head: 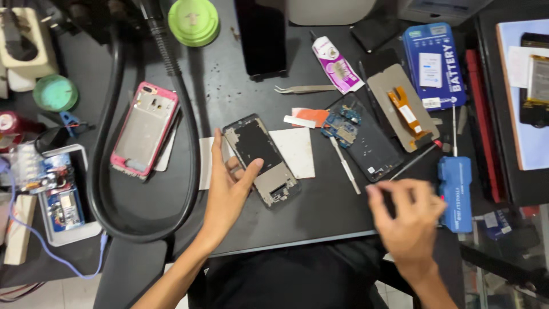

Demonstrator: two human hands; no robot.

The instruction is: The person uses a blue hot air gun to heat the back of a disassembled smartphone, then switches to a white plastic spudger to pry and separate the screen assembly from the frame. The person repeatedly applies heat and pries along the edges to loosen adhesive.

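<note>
At centre of the black mat (320, 214), item one: a stripped phone frame (261, 159), grey metal with a dark inner panel. It lies flat and aslant, its top end towards 11 o'clock, partly on a white sheet (297, 151).

Item two: left hand (229, 186), at 7 o'clock of the frame. It is spread wide, not closed round anything. The thumb tip rests on the frame's face and the forefinger lies along its left edge. I judge this a steadying hold, with the frame pinned to the mat, not lifted.

Item three: right hand (407, 214), well apart at 4 o'clock of the frame, near the mat's front edge. Its fingertips are drawn together and it is blurred. I cannot tell whether it pinches something small or nothing.

Step in hand, as I read it: frame held in place, with the other hand off among the tools. Any further work on the frame calls for the left thumb to keep it flat, and for a fine, steady tip brought in from the right.

Nearby:
- white-handled pry tool (345, 166), at 3 o'clock of the frame
- small blue circuit board (341, 123), at 2 o'clock
- tweezers (303, 88), at 1 o'clock
- blue handheld tool (455, 191), just beside the right hand at 2 o'clock
- pink phone frame (144, 129), at 9 o'clock
- black hose (191, 149), looping between the two frames
</note>
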